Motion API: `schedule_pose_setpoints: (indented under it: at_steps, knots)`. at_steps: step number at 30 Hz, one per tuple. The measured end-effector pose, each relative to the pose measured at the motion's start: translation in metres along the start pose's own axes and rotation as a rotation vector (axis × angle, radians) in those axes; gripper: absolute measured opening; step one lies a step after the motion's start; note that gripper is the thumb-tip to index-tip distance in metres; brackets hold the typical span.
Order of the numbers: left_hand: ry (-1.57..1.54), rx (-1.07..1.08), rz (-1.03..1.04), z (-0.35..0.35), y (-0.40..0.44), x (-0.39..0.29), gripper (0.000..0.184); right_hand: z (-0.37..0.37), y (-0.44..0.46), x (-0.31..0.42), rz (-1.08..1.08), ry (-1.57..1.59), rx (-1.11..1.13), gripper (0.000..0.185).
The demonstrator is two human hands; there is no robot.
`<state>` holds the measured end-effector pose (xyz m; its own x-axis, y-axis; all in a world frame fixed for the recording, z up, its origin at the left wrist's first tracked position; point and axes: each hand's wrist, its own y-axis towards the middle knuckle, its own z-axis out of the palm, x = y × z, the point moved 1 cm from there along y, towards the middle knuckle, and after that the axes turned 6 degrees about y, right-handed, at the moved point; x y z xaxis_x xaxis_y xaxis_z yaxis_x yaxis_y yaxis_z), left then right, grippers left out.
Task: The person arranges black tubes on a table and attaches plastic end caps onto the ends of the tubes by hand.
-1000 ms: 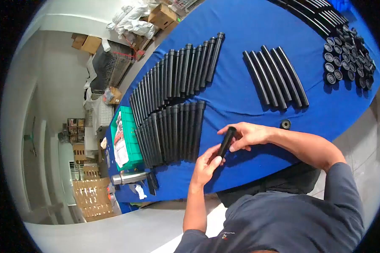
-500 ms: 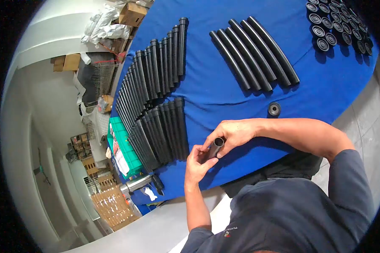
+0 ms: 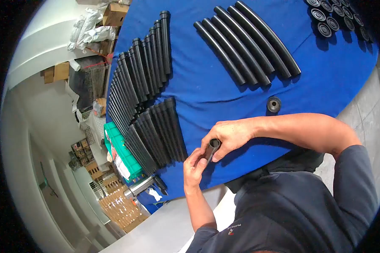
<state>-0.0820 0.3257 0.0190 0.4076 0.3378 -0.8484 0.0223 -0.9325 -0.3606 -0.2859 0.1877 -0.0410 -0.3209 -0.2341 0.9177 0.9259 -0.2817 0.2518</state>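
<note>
A short-looking black tube stands tilted between my two hands, its open end facing up toward me. My left hand grips its left side, lower down, with thumb and fingers. Around the upper part, near the open end, the fingers and thumb of my right hand are closed. The tube's lower end is hidden by the hands. Nearest to my right forearm is one round black cap with a hole in its centre, lying on the blue cloth.
Several loose black tubes lie side by side at the back. Rows of black tubes with collared ends fill the left side. Round black caps are grouped at the far right. A green crate stands at the left edge.
The view has shifted a little. My hands keep hold of the tube, which leans slightly more, and my left fingers have shifted a little on it.
</note>
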Motion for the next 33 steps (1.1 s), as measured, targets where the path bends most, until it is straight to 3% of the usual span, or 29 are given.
schedule_pose_setpoints:
  at_steps: [5,8,11,20,26,33]
  knots:
    - [-0.131,-0.067,-0.028,0.002,-0.001,0.018,0.047,-0.007,-0.002,0.020,0.291,0.117,-0.022,0.042]
    - [-0.090,-0.099,-0.074,0.015,0.008,-0.003,0.050,-0.005,-0.001,0.012,0.251,0.084,-0.007,0.042]
    - [-0.132,0.000,-0.107,0.003,0.004,0.006,0.044,-0.001,0.000,0.002,0.147,0.070,-0.025,0.042]
    - [0.110,0.074,0.097,-0.005,0.010,0.005,0.052,-0.002,0.000,0.001,0.116,0.116,-0.023,0.035]
    - [-0.164,0.039,-0.077,0.000,0.003,0.012,0.052,-0.002,-0.002,0.009,0.147,0.171,-0.026,0.032]
    - [-0.140,0.003,0.005,0.006,0.003,0.014,0.049,-0.004,-0.003,0.015,0.174,0.045,-0.075,0.034]
